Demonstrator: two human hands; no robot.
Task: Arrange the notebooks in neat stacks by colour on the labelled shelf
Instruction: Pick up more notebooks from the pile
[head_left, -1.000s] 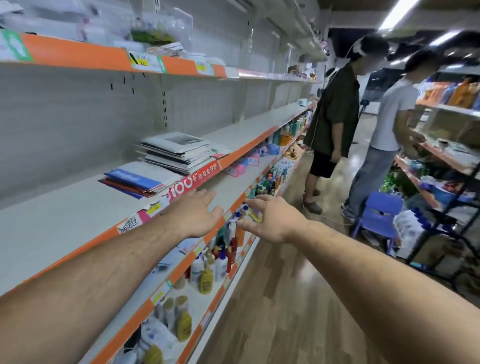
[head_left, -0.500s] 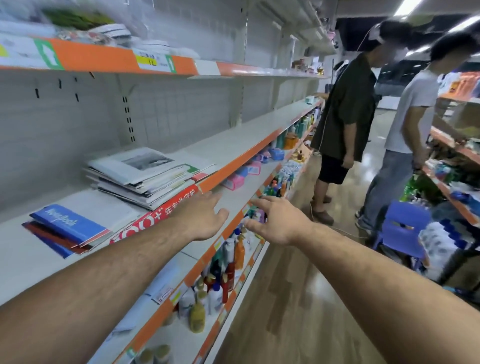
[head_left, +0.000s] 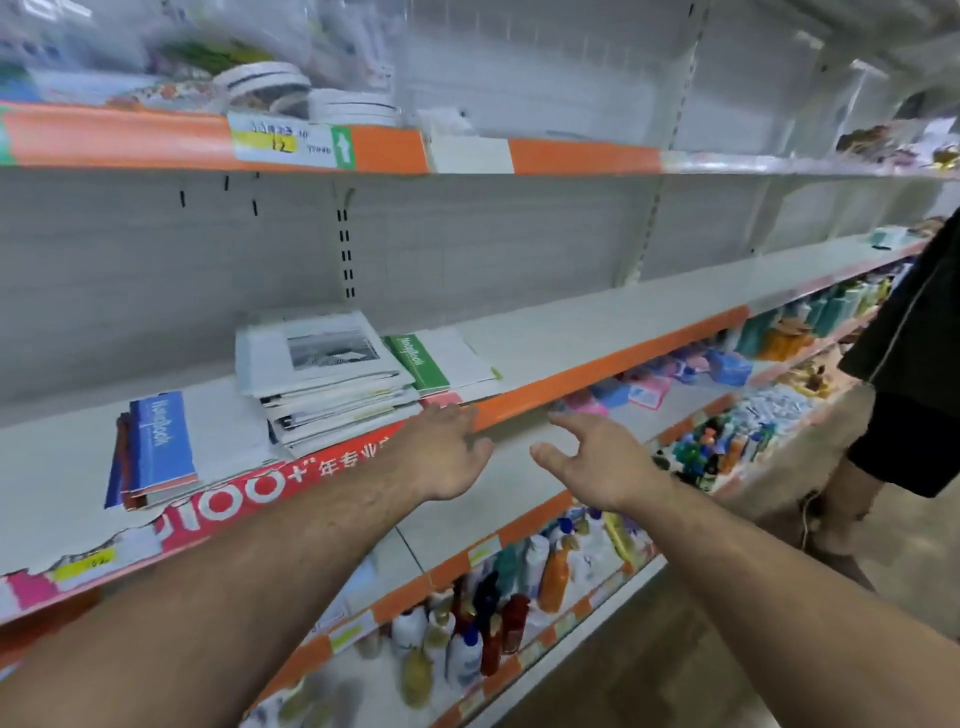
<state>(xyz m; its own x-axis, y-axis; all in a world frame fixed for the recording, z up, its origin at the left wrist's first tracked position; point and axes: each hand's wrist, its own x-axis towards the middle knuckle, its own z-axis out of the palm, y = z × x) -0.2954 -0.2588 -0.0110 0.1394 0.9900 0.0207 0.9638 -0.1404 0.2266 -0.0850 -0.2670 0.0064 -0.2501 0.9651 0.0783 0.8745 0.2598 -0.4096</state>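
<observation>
Lying flat, notebooks (head_left: 322, 364) run lengthwise front-to-back on the shelf (head_left: 597, 322); left grip (head_left: 447, 457) and right grip (head_left: 597, 462) spread, empty

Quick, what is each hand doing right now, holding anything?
Left hand: open, fingers straight, near the orange shelf edge, holding nothing.
Right hand: open, fingers loosely spread, holding nothing.

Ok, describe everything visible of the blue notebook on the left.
The blue notebook lies flat atop a skewed stack on the middle shelf, near its front edge, left of the taller grey-white pile. White script lettering runs along its cover; reddish and dark blue covers poke out underneath.
</observation>
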